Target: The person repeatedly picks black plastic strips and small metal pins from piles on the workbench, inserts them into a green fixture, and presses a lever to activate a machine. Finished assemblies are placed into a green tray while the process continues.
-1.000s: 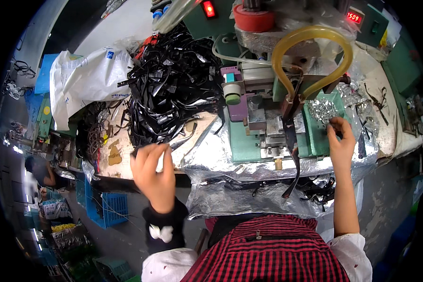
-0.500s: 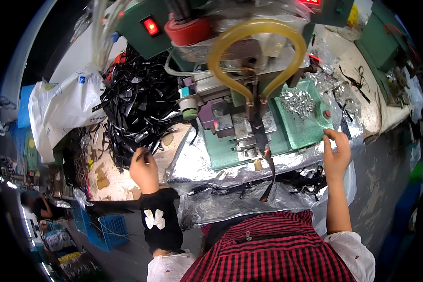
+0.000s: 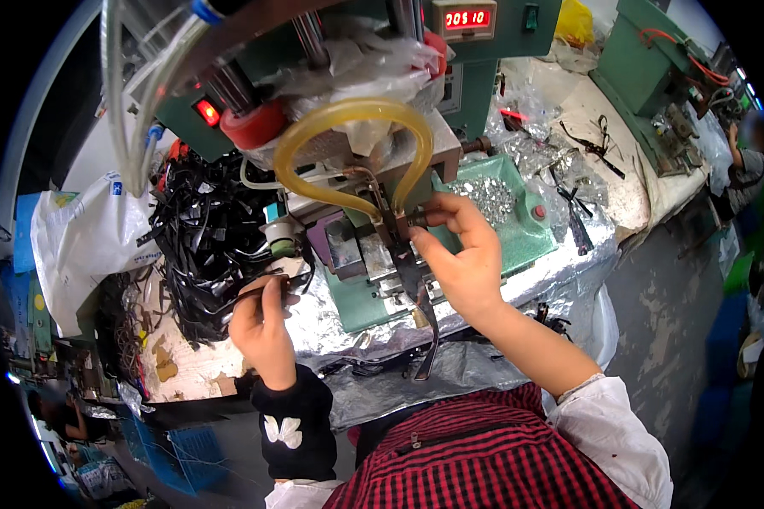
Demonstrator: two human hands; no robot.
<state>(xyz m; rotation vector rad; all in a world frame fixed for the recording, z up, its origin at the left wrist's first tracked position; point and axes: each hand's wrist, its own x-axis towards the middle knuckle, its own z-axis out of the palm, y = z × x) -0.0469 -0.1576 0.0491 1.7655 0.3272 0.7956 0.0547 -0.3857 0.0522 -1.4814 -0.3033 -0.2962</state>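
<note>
At the press, the person's right hand (image 3: 463,259) is up against the machine's head, thumb and forefinger pinched round a small dark part (image 3: 418,219) right beside the yellow hose loop (image 3: 348,153); the remaining fingers curl loosely and the grip is closed tight on that little piece. Just behind the knuckles sits a green tray (image 3: 530,233) heaped with small shiny metal pieces (image 3: 488,197).

Over on the other side, the left hand (image 3: 261,327) is closed too, its fingertips nipping the end of a thin black strap (image 3: 255,293) that runs back towards the big tangled heap of black straps (image 3: 208,237) piled on the worktop (image 3: 187,373). The wrist wears a black cuff with a white butterfly shape on it.

Between the two hands stands the green press base (image 3: 361,301) with its steel block and a dark strap (image 3: 429,335) hanging down off the front edge. Crinkled silver foil (image 3: 331,318) covers the worktop beneath the machine. A red round knob (image 3: 255,125) and a lit red switch (image 3: 207,112) sit on the machine body above, with a red digital counter (image 3: 467,17) higher up. A white plastic bag (image 3: 85,246) lies to the left of the strap heap. Far right, another person (image 3: 743,161) is working at a second green machine (image 3: 654,51).
</note>
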